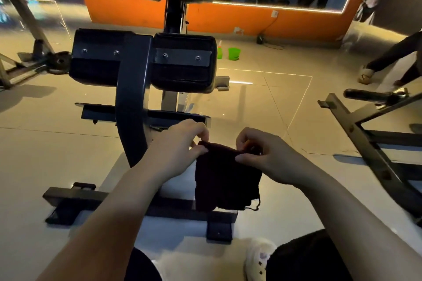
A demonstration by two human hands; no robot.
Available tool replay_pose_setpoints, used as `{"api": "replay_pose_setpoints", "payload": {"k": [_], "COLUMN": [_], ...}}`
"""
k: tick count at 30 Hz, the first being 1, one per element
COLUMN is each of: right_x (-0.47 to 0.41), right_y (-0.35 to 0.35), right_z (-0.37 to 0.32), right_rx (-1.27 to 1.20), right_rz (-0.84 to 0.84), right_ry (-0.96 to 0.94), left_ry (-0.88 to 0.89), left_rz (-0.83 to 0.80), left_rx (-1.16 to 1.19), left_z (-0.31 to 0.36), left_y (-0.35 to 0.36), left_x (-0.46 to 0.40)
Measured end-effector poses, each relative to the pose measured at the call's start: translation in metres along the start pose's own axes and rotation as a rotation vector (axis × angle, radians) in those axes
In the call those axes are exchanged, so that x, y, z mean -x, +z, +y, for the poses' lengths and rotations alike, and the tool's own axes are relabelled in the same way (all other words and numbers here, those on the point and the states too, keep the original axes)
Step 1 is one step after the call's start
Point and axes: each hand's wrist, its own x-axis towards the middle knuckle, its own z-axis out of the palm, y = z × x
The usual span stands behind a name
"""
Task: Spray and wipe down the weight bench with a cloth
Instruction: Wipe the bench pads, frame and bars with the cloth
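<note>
Both hands, left [180, 143] and right [258, 155], pinch the cloth's [225, 180] top edge. It looks dry, hard to tell in this light; the spray bottle [219, 49] sits on the floor well beyond the bench [141, 59], so wiping now would only smear.

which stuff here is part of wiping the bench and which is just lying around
For the job: dark cloth, pinched by left hand and right hand; bench pads; green spray bottle.

Lying about: green cup, weight plate, rack frame.

Both bare forearms outstretched, left hand [180, 143] and right hand [262, 155] each pinching the cloth's [226, 180] top edge
</note>
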Motion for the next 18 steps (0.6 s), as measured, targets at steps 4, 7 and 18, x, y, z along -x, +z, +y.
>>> {"api": "replay_pose_setpoints", "payload": {"k": [4, 7, 18], "right_x": [-0.009, -0.017, -0.061], "right_y": [0.002, -0.003, -0.019], "right_z": [0.005, 0.009, 0.046], "right_rx": [0.195, 0.205, 0.084], "right_rz": [0.067, 0.127, -0.12], "right_ry": [0.053, 0.06, 0.129], "left_ry": [0.06, 0.078, -0.036], "left_rz": [0.012, -0.022, 0.126], "left_rx": [0.037, -0.039, -0.222], "left_z": [0.005, -0.001, -0.014], "left_y": [0.008, 0.015, 0.044], "left_x": [-0.014, -0.02, -0.066]}}
